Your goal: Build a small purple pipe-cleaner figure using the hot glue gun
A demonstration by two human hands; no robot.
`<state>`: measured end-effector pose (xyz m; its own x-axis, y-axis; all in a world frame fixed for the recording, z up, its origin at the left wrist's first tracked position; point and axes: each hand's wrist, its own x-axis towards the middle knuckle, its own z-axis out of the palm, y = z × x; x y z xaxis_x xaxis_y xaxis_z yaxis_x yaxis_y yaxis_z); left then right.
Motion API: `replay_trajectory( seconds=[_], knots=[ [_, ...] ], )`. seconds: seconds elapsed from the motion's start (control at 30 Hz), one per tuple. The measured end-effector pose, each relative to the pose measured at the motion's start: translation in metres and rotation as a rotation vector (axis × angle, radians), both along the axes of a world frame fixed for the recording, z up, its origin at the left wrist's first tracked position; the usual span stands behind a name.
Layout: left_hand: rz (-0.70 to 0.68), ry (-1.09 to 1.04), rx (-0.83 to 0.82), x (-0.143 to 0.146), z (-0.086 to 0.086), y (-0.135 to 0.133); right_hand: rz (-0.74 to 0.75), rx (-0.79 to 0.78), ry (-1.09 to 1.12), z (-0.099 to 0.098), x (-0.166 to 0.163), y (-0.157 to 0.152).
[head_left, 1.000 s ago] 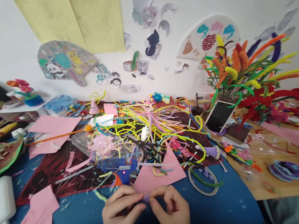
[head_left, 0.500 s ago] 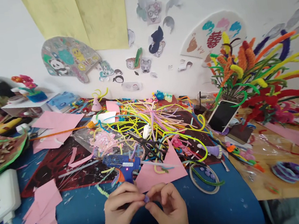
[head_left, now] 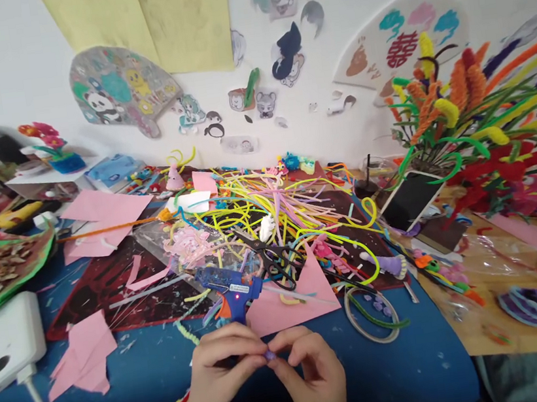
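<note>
Between the fingertips of both hands is a small purple piece [head_left: 270, 355], mostly covered, so its exact kind is hard to make out. My left hand [head_left: 226, 368] pinches it from the left with thumb and forefinger. From the other side, the thumb and forefinger of my right hand [head_left: 313, 370] press against it, their tips meeting the left ones. Just beyond the hands lies a blue glue gun [head_left: 237, 292] with a small light lit. To its right are a pink paper sheet [head_left: 293, 310] and black scissors [head_left: 276, 259]. Small purple pieces [head_left: 381, 305] lie within a clear ring [head_left: 356, 318].
Yellow and pink pipe cleaners [head_left: 273, 200] are heaped on a dark red mat [head_left: 89, 304]. A phone [head_left: 411, 198] leans before a bunch of pipe-cleaner flowers [head_left: 454, 104]. At left stand a white charger [head_left: 7, 344] with a cable and pink paper scraps [head_left: 85, 353].
My right fingertips have closed in on the purple piece and now meet the left ones. The view has shifted slightly, so both hands appear a little further right.
</note>
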<state>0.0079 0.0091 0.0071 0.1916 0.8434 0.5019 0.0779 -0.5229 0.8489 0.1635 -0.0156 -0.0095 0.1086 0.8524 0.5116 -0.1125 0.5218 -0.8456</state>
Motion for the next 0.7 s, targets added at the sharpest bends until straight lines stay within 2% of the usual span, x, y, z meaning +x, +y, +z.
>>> replay_trajectory(
  seconds=[0.27,0.5,0.7],
  knots=[
    [-0.011,-0.027,-0.038,0.002,-0.002,-0.003,-0.027,0.039,0.024,0.002,-0.001,0.001],
    [-0.010,-0.030,-0.052,0.003,-0.004,-0.006,-0.045,-0.030,0.035,0.006,0.002,-0.001],
    [-0.012,-0.016,-0.080,0.002,-0.004,-0.005,0.052,-0.214,0.080,0.011,0.007,0.001]
  ],
)
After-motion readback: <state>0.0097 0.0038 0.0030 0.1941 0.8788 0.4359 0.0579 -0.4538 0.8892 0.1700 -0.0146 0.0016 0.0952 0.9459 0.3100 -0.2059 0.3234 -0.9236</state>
